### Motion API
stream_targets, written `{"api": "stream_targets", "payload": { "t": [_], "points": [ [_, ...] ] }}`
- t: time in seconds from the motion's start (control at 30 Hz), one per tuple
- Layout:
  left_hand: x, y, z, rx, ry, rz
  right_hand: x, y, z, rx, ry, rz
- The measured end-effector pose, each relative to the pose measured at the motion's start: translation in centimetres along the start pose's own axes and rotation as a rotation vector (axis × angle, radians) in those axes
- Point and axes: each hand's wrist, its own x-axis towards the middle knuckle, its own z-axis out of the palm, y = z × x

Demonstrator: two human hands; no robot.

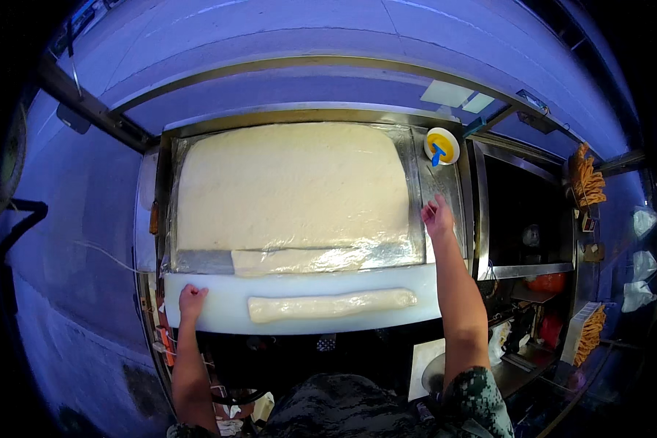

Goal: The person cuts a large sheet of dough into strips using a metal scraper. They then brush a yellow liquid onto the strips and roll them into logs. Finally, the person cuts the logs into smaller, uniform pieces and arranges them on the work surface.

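Note:
A strip of pale dough (331, 305) lies lengthwise on the white cutting board (219, 306) in front of me. Behind the board, a broad slab of dough (293, 186) covers most of the metal worktop, with clear plastic film around it and over its front part. My left hand (192, 301) is at the board's left end, fingers curled; whether it holds anything is hidden. Above the metal surface right of the slab is my right hand (437, 214), its fingers bent, their grip unclear. Beyond it stands a white bowl (455, 143) of yellow contents with a blue-handled tool (437, 155) in it.
A dark, metal-framed basin or fryer (483, 219) lies to the right. Fried dough sticks (586, 178) stand at the far right, and more fill a white basket (576, 334) below them. A metal-framed glass panel (328, 61) borders the back. A square white board (420, 364) lies below the worktop.

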Motion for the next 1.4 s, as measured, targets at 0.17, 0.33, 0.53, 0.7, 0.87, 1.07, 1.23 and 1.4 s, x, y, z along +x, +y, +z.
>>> {"api": "stream_targets", "payload": {
  "t": [0.17,0.33,0.53,0.7,0.87,1.07,1.23,1.4],
  "points": [
    [0.4,-0.1,-0.4,0.022,0.004,-0.011,6.5,-3.8,6.6,0.075,-0.101,0.115],
    [-0.1,2.2,-0.6,-0.107,-0.047,-0.048,13.0,-8.1,7.7,0.014,0.205,-0.488],
    [0.1,-0.2,-0.5,-0.123,-0.02,-0.065,14.1,-9.8,8.8,-0.262,0.354,-0.414],
    [-0.1,0.1,-1.0,-0.128,-0.027,-0.057,11.9,-10.2,7.6,-0.306,0.362,-0.556],
    [0.0,1.3,-0.6,-0.138,-0.04,-0.128,9.9,-9.6,3.3,-0.08,0.064,-0.46],
    [0.3,0.1,-0.7,-0.092,-0.023,-0.096,8.3,-8.3,-1.4,-0.124,0.028,-0.467],
    [0.1,0.1,-0.7,-0.126,-0.038,-0.105,4.8,-10.2,1.3,-0.319,-0.063,-0.767],
    [0.7,-1.3,-0.3,-0.09,-0.019,-0.035,4.1,-10.7,2.2,-1.481,-0.27,-1.308]
  ]
}}
